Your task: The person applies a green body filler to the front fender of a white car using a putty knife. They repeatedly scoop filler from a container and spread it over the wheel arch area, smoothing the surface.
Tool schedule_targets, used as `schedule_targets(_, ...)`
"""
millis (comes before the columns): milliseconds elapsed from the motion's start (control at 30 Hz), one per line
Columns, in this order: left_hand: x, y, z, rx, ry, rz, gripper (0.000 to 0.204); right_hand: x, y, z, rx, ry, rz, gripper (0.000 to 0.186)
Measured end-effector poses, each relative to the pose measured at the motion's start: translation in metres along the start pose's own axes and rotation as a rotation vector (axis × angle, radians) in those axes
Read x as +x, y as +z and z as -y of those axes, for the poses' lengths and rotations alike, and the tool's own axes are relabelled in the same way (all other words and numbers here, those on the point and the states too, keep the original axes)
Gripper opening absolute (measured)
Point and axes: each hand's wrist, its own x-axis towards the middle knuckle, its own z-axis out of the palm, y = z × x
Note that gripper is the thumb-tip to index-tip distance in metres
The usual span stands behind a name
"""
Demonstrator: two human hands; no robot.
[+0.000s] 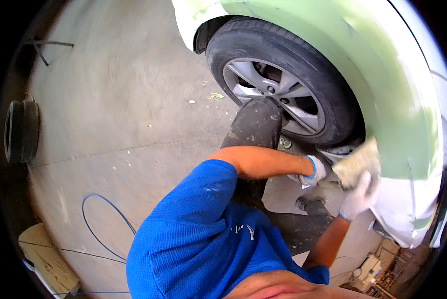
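Observation:
My right hand [359,198], in a white glove with a blue cuff, is closed on a flat beige rectangular pad [358,163], slightly blurred. The pad lies against or just in front of the car's fender [400,129], which shows pale green patches over white, at the lower edge behind the wheel arch. My left hand [312,171], in a matching glove, is by my bent knee below the wheel [283,79]. Its fingers are mostly turned away, and I cannot tell whether they hold anything.
Light green scraps [215,95] are scattered on the concrete floor [118,94] beside the tire. A blue hose [96,197] curls across the floor to my left. Farther left stands a loose tire [21,131]. Boxes and clutter [375,266] sit at the lower right.

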Motion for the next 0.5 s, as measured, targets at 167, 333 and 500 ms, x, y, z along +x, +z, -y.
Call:
schedule_targets(167, 0.018, 0.035, -0.012, -0.742, -0.079, -0.298, 0.039, -0.064, -0.1, -0.076, 0.365, 0.399, -0.294, 0.043)
schedule_targets(333, -0.016, 0.017, -0.057, -1.128, -0.235, 0.119, 0.052, -0.131, -0.083, -0.086, 0.467, 0.737, -0.268, 0.051)
schedule_targets(500, -0.041, 0.02, -0.093, -1.09, -0.252, -0.174, 0.055, -0.154, -0.093, -0.091, 0.743, 0.758, 0.182, 0.044)
